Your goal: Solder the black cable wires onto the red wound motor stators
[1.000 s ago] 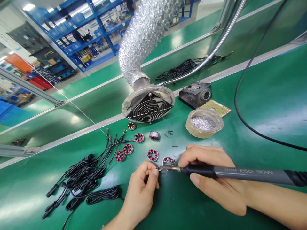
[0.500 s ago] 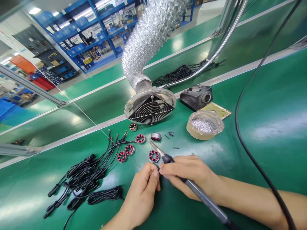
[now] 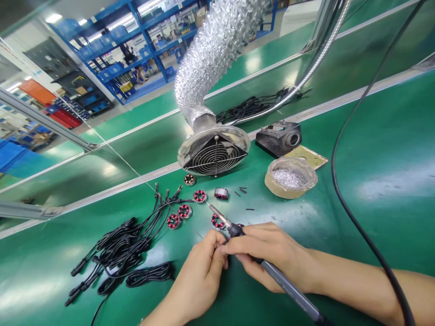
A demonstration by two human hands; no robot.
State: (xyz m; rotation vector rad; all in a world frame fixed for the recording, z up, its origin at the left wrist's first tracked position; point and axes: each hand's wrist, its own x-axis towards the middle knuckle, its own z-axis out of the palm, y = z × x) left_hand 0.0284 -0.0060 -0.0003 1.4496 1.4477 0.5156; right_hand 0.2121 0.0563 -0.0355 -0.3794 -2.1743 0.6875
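My right hand [image 3: 275, 253] grips a soldering iron [image 3: 288, 289], its metal tip pointing up and left over the bench. The fingertips of my left hand [image 3: 202, 271] are pinched together and meet those of my right; what they hold is hidden. Just beyond them lies a motor stator [image 3: 216, 221] with red windings, partly covered by the iron. Farther off are another red-wound stator [image 3: 200, 196], joined to a black cable, and a stator standing on edge [image 3: 221, 194]. Several black cables [image 3: 125, 249] lie bundled to the left of my left hand.
A fume extractor hood [image 3: 214, 151] with a silver duct [image 3: 207, 68] stands behind the stators. To its right are a tub of metal shavings [image 3: 272, 185] and a black iron stand [image 3: 278, 138]. The iron's black cord [image 3: 353, 213] loops across the right side.
My right hand has shifted slightly left, bringing the iron's tip left and down over the nearest stator. My right fingertips now meet my left ones. The view has moved a little.
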